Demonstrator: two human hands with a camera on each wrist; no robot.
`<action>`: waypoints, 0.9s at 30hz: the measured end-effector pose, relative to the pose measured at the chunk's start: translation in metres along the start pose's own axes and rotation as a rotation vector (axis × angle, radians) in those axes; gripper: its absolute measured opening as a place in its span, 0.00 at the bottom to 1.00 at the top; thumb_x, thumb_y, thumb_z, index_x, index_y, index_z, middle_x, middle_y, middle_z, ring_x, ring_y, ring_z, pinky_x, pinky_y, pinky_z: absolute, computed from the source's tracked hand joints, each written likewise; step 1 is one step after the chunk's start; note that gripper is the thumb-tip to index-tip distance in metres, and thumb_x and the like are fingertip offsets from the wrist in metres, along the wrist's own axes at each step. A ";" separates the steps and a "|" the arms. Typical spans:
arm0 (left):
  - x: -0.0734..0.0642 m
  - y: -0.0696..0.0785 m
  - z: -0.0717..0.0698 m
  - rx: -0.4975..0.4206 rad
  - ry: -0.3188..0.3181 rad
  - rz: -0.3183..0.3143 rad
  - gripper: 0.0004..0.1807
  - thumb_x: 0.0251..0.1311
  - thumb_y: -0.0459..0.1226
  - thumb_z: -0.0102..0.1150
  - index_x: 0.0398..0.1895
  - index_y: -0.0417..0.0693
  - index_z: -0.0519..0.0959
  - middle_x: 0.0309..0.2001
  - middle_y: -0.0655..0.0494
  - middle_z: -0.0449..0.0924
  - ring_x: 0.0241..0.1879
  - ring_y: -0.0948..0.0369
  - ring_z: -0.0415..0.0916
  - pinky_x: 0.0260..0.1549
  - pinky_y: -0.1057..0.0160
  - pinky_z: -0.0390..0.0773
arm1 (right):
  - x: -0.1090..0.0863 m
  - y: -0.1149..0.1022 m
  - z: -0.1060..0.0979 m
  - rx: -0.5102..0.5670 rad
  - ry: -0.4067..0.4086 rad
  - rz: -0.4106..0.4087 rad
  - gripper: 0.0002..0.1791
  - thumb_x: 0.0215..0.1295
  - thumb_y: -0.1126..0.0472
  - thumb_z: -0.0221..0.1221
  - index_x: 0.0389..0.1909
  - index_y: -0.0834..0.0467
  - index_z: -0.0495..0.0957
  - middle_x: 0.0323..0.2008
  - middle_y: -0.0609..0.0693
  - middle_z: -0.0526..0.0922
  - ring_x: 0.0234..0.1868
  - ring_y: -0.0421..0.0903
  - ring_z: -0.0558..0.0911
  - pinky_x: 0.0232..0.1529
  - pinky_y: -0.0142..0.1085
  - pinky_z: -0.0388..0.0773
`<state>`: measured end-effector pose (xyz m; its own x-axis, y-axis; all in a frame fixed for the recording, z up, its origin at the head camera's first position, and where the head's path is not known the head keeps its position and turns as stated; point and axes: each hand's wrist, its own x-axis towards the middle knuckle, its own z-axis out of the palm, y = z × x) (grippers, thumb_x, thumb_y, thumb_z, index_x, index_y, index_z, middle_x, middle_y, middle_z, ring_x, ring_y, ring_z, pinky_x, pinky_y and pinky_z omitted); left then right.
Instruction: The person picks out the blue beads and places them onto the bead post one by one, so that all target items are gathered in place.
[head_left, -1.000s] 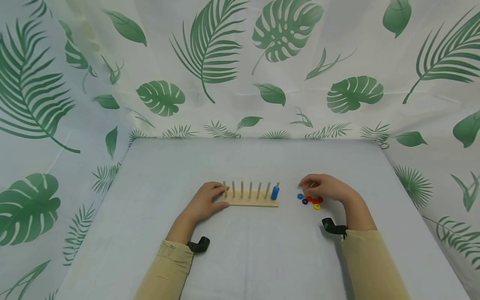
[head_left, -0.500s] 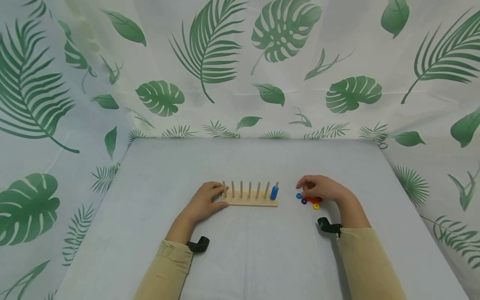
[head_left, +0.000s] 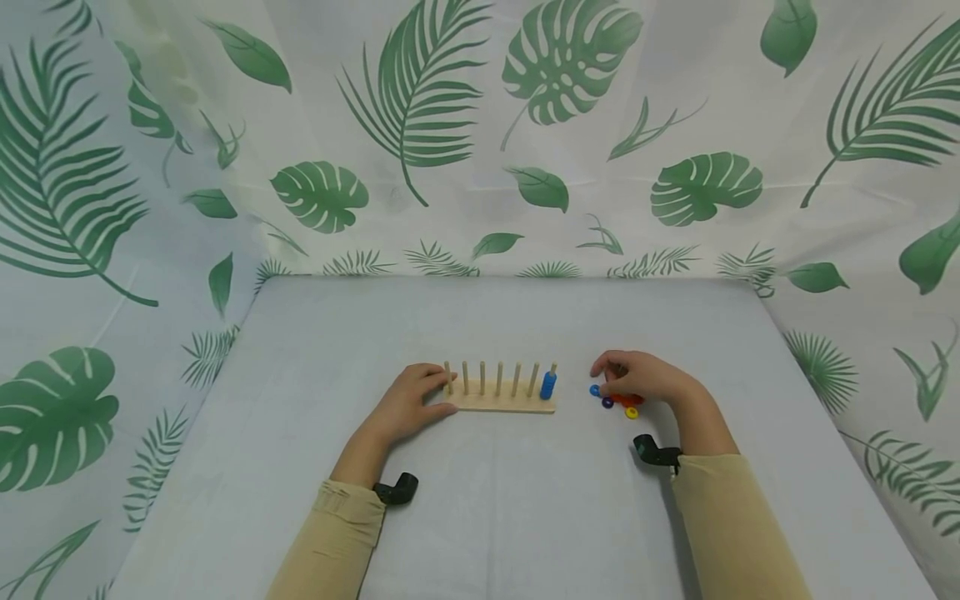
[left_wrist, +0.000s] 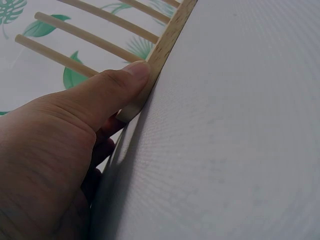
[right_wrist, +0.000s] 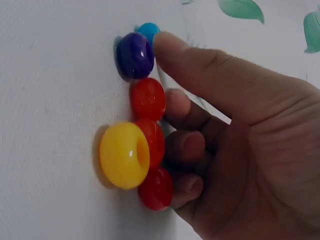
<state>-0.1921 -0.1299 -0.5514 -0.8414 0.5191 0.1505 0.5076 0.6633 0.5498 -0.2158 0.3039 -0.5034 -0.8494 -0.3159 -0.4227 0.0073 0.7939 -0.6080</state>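
A wooden peg board (head_left: 498,405) with several upright pegs lies mid-table. Blue rings (head_left: 549,385) are stacked on its rightmost peg. My left hand (head_left: 408,404) grips the board's left end, the thumb (left_wrist: 115,87) pressed on its front edge (left_wrist: 170,37). My right hand (head_left: 645,377) curls over a small pile of loose rings (head_left: 618,402) to the right of the board. Its thumb (right_wrist: 200,65) touches a light blue ring (right_wrist: 148,31). Beside that lie a purple ring (right_wrist: 135,55), a yellow ring (right_wrist: 122,155) and red rings (right_wrist: 148,98), which the curled fingers touch.
The pale grey table (head_left: 495,517) is walled on three sides by a leaf-print curtain (head_left: 480,150). A black camera mount sits at each wrist (head_left: 397,490) (head_left: 656,454).
My right hand has slid slightly left over the loose rings, closer to the light blue one. The left hand and the board have stayed still.
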 end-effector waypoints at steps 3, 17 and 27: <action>0.000 0.001 0.000 -0.004 -0.002 0.001 0.32 0.58 0.50 0.68 0.65 0.54 0.76 0.61 0.49 0.74 0.65 0.50 0.68 0.68 0.49 0.67 | 0.000 0.000 0.001 0.001 0.004 -0.002 0.15 0.64 0.51 0.66 0.49 0.50 0.78 0.31 0.50 0.71 0.32 0.48 0.73 0.32 0.37 0.69; 0.001 0.001 -0.001 -0.007 -0.011 -0.011 0.32 0.59 0.50 0.68 0.65 0.53 0.76 0.61 0.49 0.74 0.66 0.50 0.67 0.69 0.50 0.66 | 0.003 -0.002 0.004 0.002 0.026 0.005 0.17 0.63 0.51 0.66 0.51 0.48 0.76 0.31 0.51 0.72 0.30 0.47 0.73 0.30 0.36 0.69; 0.000 0.001 -0.001 -0.006 -0.017 -0.023 0.32 0.59 0.51 0.68 0.66 0.55 0.75 0.62 0.50 0.73 0.66 0.51 0.67 0.69 0.50 0.66 | 0.006 0.000 0.005 -0.005 0.057 0.028 0.14 0.65 0.51 0.64 0.50 0.45 0.77 0.33 0.51 0.74 0.33 0.48 0.74 0.31 0.36 0.72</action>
<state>-0.1918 -0.1293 -0.5498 -0.8493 0.5131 0.1242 0.4874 0.6716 0.5580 -0.2178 0.2998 -0.5095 -0.8777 -0.2634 -0.4004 0.0291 0.8046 -0.5931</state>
